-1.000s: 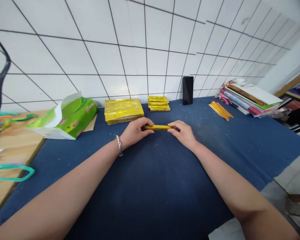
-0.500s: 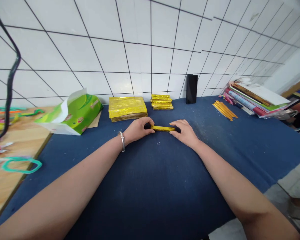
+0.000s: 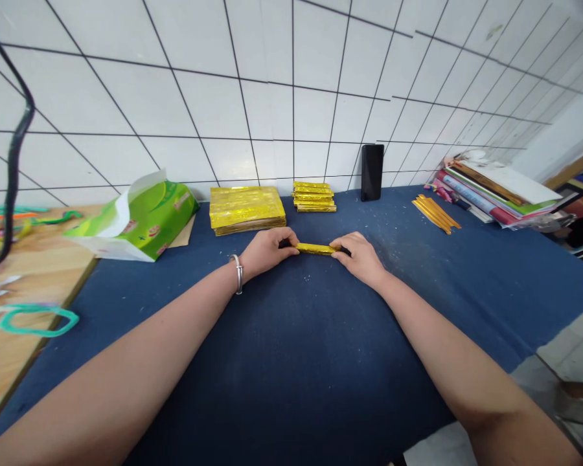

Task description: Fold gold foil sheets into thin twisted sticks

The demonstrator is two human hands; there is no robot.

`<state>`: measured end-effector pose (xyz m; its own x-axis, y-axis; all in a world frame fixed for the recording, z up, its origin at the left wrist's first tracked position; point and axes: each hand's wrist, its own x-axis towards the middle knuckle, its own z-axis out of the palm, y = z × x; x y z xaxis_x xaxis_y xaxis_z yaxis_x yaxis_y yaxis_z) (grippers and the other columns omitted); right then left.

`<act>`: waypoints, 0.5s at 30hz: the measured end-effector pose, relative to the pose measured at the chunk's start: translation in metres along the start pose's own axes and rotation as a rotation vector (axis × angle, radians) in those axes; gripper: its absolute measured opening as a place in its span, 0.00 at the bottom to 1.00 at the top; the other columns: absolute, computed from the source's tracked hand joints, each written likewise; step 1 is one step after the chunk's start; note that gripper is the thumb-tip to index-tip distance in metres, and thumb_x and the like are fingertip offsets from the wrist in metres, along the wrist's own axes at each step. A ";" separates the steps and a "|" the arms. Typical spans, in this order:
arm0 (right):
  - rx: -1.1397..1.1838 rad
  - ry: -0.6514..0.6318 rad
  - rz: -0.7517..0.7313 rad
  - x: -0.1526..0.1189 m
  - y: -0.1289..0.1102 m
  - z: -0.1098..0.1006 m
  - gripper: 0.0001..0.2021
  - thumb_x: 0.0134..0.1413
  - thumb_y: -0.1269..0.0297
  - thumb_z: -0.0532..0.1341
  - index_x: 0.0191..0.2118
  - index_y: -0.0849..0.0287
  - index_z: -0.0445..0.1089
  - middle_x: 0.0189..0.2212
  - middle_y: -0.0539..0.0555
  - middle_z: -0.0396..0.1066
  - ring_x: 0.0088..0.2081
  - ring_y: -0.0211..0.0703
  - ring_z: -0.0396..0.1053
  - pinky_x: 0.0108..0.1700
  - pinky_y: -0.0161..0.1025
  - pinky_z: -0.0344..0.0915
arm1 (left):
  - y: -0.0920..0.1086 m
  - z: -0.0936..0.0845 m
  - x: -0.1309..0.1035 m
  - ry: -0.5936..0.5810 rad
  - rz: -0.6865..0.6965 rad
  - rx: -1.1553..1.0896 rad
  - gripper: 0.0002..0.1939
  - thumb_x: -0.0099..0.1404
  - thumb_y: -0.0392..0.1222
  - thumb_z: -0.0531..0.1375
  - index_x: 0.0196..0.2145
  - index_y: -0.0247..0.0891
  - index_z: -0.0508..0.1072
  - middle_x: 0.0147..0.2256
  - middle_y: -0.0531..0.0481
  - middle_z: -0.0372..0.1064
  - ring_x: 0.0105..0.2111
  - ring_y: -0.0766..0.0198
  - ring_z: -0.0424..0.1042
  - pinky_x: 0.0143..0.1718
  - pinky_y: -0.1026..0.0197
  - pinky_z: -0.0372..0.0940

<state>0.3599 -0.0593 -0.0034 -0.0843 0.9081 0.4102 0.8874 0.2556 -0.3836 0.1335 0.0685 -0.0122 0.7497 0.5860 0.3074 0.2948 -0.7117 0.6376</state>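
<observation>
A narrow folded strip of gold foil paper lies level between my two hands, just over the dark blue cloth. My left hand, with a silver bangle at the wrist, pinches its left end between thumb and fingers. At the right end, my right hand pinches it the same way. Behind my left hand sits a thick stack of gold foil sheets. Beyond the held strip is a small pile of folded gold strips.
A black phone leans on the tiled wall. A green plastic packet is at left, beside a wooden board with coloured loops. To the right are flat orange-gold strips and a pile of books and papers. A black cable hangs at upper left.
Both hands stay around the same strip. The fingertips have come slightly closer together, pinching its ends more tightly. The surrounding things have not moved.
</observation>
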 end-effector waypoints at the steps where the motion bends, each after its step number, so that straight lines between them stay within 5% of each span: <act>1: 0.009 0.002 0.002 0.000 0.000 0.000 0.07 0.53 0.65 0.60 0.39 0.53 0.71 0.36 0.51 0.73 0.42 0.44 0.65 0.47 0.43 0.59 | 0.000 0.000 0.000 0.006 -0.003 -0.023 0.07 0.56 0.44 0.60 0.32 0.39 0.71 0.31 0.54 0.70 0.31 0.66 0.67 0.36 0.62 0.62; 8: 0.119 0.009 0.141 -0.002 0.004 0.002 0.09 0.56 0.61 0.56 0.39 0.53 0.71 0.34 0.49 0.74 0.37 0.42 0.68 0.42 0.40 0.61 | -0.003 0.002 0.001 0.074 -0.094 -0.109 0.11 0.57 0.47 0.59 0.36 0.38 0.71 0.30 0.53 0.69 0.27 0.67 0.66 0.30 0.64 0.61; 15: 0.126 0.022 0.106 0.000 0.004 -0.001 0.13 0.60 0.58 0.52 0.34 0.54 0.71 0.34 0.48 0.74 0.37 0.41 0.67 0.45 0.41 0.59 | 0.003 0.002 0.001 0.045 -0.093 -0.030 0.10 0.59 0.47 0.57 0.33 0.39 0.72 0.27 0.53 0.69 0.26 0.67 0.65 0.28 0.65 0.59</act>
<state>0.3637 -0.0588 -0.0036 0.0181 0.9253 0.3789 0.8270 0.1991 -0.5257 0.1362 0.0662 -0.0112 0.6923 0.6664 0.2767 0.3436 -0.6417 0.6857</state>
